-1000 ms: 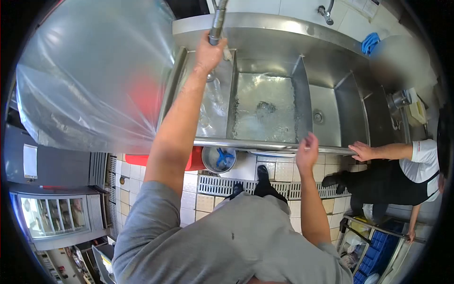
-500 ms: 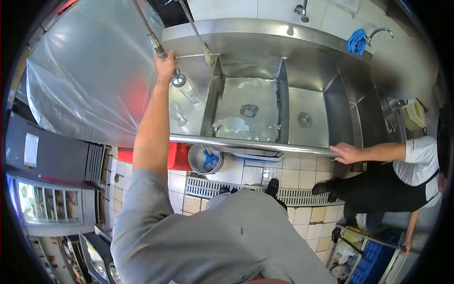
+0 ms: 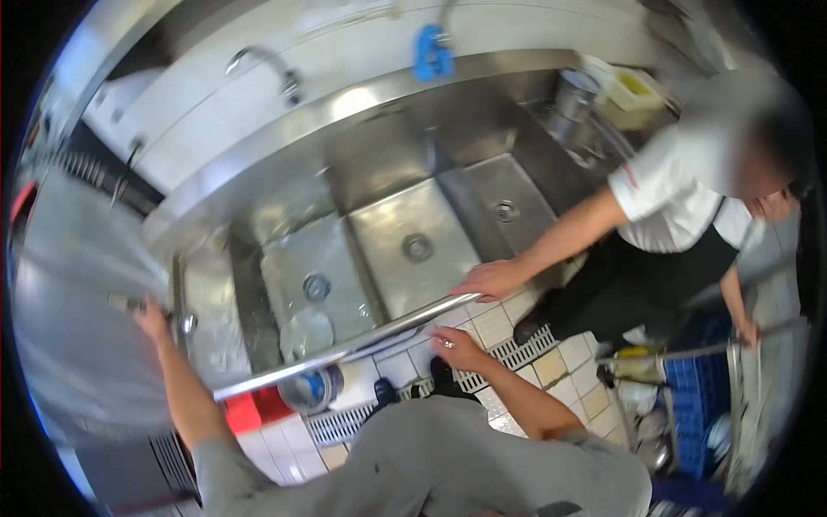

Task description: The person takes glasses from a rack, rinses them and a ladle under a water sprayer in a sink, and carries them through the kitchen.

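My left hand (image 3: 153, 319) is wrapped round the handle of a spray nozzle (image 3: 187, 324) over the drainboard at the left of the steel sink. Its metal head points right, toward the basin. Blur smears the drainboard (image 3: 209, 284) beneath it. Water lies in the left basin (image 3: 332, 250), around its drain. My right hand (image 3: 459, 351) is in front of the sink's rim bar (image 3: 345, 349), fingers curled together, with a small shiny spot at them; I cannot tell what they hold.
A co-worker in a black apron (image 3: 655, 284) stands at the right, one hand (image 3: 493, 280) on the rim bar. A blue cloth (image 3: 433, 53) hangs on a tap. Below the sink are a bucket (image 3: 301, 392) and a red container (image 3: 256, 410). A cart with a blue crate (image 3: 696, 388) stands lower right.
The view has swung right, so the sink sits further left. My right hand has come into view near the rim bar. My left hand still grips the spray nozzle.
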A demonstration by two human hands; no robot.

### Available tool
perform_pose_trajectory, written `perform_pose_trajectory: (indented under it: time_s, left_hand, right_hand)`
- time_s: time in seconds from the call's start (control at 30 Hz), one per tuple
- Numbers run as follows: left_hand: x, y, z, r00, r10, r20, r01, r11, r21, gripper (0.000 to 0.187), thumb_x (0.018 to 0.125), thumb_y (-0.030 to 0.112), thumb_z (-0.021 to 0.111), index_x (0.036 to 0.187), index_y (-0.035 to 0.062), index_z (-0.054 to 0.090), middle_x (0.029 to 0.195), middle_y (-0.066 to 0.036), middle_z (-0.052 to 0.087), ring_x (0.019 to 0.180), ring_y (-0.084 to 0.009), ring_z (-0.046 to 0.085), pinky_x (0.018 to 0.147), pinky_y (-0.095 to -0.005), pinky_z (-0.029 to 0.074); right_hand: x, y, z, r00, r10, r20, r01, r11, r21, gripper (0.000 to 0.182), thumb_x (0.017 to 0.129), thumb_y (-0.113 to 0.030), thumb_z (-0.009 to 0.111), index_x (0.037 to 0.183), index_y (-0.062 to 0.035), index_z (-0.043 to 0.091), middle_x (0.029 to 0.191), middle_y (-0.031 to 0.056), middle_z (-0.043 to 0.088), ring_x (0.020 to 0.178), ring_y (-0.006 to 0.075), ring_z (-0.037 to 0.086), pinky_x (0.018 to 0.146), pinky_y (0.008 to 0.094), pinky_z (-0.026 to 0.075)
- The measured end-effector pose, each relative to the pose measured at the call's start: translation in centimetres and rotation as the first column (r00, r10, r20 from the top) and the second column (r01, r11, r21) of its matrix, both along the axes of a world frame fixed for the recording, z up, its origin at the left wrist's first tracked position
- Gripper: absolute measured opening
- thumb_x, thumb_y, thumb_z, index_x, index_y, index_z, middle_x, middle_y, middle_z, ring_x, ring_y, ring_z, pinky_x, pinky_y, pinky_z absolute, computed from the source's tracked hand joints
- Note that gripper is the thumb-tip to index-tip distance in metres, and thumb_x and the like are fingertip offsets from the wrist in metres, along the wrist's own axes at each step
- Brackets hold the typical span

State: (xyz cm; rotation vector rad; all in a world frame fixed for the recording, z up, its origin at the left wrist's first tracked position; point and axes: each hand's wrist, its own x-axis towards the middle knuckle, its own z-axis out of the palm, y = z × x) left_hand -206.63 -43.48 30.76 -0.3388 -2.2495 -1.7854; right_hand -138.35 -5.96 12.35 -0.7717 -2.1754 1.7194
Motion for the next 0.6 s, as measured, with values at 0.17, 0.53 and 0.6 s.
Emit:
perform_pose_trajectory:
  time_s: [0.17, 0.53, 0.6]
  left_hand:
    - [-0.2, 0.0, -0.3, 0.995, 0.09, 0.039, -0.091, 0.995, 0.032, 0.043, 0.096, 0.018, 0.066, 0.129, -0.0005, 0.046, 0.104, -0.011, 0.061, 0.091, -0.0195, 0.06, 0.074, -0.037, 0.053]
    - [0.0, 2.6, 0.9, 0.983, -0.041, 0.177, 0.004, 0.979, 0.205, 0.045, 0.098, 0.023, 0.064, 0.135, -0.0014, 0.052, 0.118, -0.014, 0.064, 0.099, -0.0225, 0.063, 0.087, -0.0357, 0.052]
    - [0.6, 3.2, 1.2, 0.98, -0.028, 0.198, 0.064, 0.982, -0.177, 0.051, 0.102, 0.042, 0.051, 0.138, 0.0065, 0.058, 0.132, -0.012, 0.063, 0.106, -0.0264, 0.065, 0.091, -0.0438, 0.051]
  right_hand:
    - [-11.9, 1.9, 0.4, 0.967, 0.028, -0.254, 0.103, 0.869, 0.485, 0.018, 0.088, -0.018, 0.067, 0.1, -0.0046, 0.067, 0.093, 0.0139, 0.068, 0.087, 0.0316, 0.067, 0.078, 0.0425, 0.055]
    - [-14.3, 1.8, -2.6, 0.994, -0.042, 0.106, -0.061, 0.59, 0.805, 0.018, 0.081, -0.03, 0.064, 0.076, -0.0129, 0.064, 0.075, 0.0083, 0.065, 0.074, 0.0268, 0.067, 0.064, 0.0438, 0.051]
    - [-14.8, 1.7, -4.3, 0.996, -0.004, 0.089, -0.066, 0.638, 0.768, 0.02, 0.08, -0.032, 0.061, 0.075, -0.013, 0.066, 0.076, 0.0066, 0.066, 0.074, 0.029, 0.066, 0.068, 0.0463, 0.051]
